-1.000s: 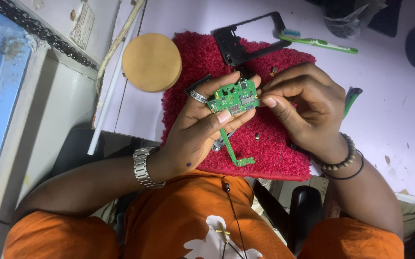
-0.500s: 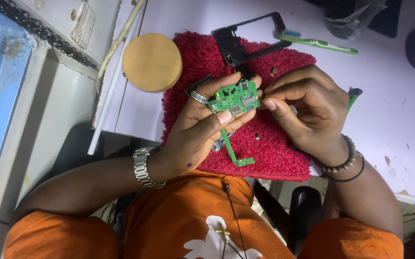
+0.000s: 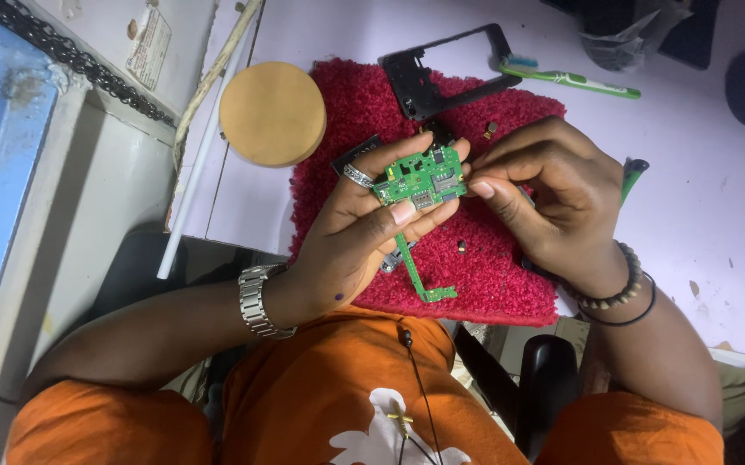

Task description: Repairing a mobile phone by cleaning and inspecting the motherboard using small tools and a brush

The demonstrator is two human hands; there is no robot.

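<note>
Head view. The left hand (image 3: 364, 232) holds one green circuit board (image 3: 420, 178) above a red fibrous mat (image 3: 493, 275), its fingers (image 3: 407, 211) curled and pinching the board by its edges; a thin green flex strip (image 3: 413, 271) hangs from the board's lower edge. The right hand (image 3: 553, 198) meets the board's right edge, fingertips pressed together as if nipping a small part, too small to identify. The board appears light, stiff and fragile, best gripped at its bare edges, never by the strip. Also present: one black phone frame (image 3: 415, 82), one round tan disc (image 3: 272, 112), one green toothbrush (image 3: 575, 80), on the pale worktop (image 3: 700, 207).
</note>
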